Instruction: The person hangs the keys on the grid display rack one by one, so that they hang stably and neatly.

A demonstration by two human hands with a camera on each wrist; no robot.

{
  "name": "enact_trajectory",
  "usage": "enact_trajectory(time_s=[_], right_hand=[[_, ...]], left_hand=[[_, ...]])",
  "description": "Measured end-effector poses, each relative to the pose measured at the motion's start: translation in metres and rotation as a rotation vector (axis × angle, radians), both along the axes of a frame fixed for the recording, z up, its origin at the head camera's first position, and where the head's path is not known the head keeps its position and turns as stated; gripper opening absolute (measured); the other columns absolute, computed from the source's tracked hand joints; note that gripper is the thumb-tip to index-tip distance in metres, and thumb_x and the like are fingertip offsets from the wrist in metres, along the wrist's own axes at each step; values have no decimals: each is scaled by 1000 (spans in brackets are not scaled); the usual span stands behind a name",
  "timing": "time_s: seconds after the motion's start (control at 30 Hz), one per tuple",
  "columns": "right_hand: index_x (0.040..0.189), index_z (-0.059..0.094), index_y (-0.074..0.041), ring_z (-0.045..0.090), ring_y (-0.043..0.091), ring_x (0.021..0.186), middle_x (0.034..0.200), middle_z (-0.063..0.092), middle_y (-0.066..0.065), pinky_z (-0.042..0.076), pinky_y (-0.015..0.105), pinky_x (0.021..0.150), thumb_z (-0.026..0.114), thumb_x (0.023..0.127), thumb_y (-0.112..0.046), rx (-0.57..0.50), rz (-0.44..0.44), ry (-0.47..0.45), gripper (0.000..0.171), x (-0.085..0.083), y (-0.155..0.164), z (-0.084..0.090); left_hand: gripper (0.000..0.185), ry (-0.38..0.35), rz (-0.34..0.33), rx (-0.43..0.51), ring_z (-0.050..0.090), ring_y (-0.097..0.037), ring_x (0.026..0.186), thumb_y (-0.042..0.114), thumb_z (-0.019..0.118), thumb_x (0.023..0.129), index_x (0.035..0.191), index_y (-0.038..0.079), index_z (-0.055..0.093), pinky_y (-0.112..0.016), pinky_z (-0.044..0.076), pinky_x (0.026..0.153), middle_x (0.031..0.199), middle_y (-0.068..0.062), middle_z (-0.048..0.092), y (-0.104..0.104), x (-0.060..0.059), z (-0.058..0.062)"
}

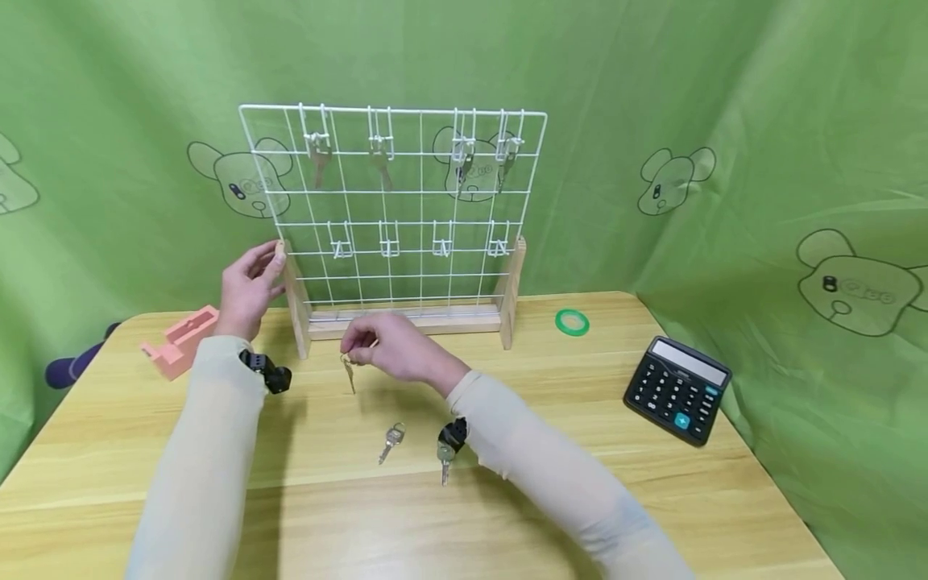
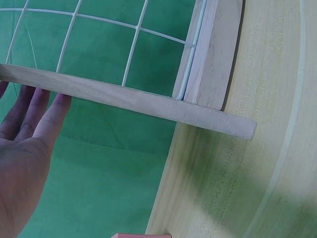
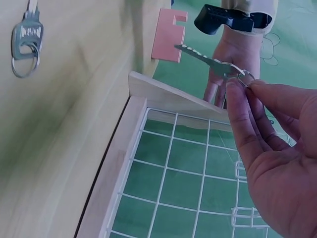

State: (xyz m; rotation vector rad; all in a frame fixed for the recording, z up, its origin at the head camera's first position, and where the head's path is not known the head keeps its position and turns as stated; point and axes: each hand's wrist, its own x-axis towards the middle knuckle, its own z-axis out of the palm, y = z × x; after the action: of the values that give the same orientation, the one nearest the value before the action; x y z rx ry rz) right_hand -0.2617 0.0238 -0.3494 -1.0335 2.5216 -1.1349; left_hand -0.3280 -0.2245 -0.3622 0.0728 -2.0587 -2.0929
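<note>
A white wire grid rack (image 1: 420, 193) stands upright in wooden side supports. My left hand (image 1: 246, 294) holds the left wooden support (image 1: 296, 302) near its top; in the left wrist view its fingertips meet the wood's edge. My right hand (image 1: 391, 342) pinches a key ring between thumb and fingers, in front of the rack's base. From that ring extends a silver key (image 3: 218, 66), its blade pointing away from the hand. Several keys (image 1: 380, 157) hang from the upper hooks. Lower down is a row of white hooks (image 1: 389, 246). Another key (image 1: 391, 441) lies on the table.
One more key (image 1: 445, 461) lies beside the right wrist camera. A pink tape dispenser (image 1: 181, 346) stands left of the rack. To the right are a green tape roll (image 1: 572, 322) and a black calculator (image 1: 677, 391). Green curtain (image 1: 594, 72) surrounds the wooden table (image 1: 348, 524).
</note>
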Motion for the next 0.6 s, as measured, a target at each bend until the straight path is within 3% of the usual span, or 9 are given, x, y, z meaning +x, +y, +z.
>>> enact_trajectory(time_s=[0.6], right_hand=[[97, 70, -7, 60, 13, 82, 88, 66, 3, 56, 21, 71, 68, 90, 1, -166, -133, -8, 10, -13, -4, 18]], left_hand=[[52, 2, 12, -11, 48, -28, 128, 30, 63, 96, 144, 16, 50, -32, 53, 97, 147, -14, 45, 1, -1, -1]])
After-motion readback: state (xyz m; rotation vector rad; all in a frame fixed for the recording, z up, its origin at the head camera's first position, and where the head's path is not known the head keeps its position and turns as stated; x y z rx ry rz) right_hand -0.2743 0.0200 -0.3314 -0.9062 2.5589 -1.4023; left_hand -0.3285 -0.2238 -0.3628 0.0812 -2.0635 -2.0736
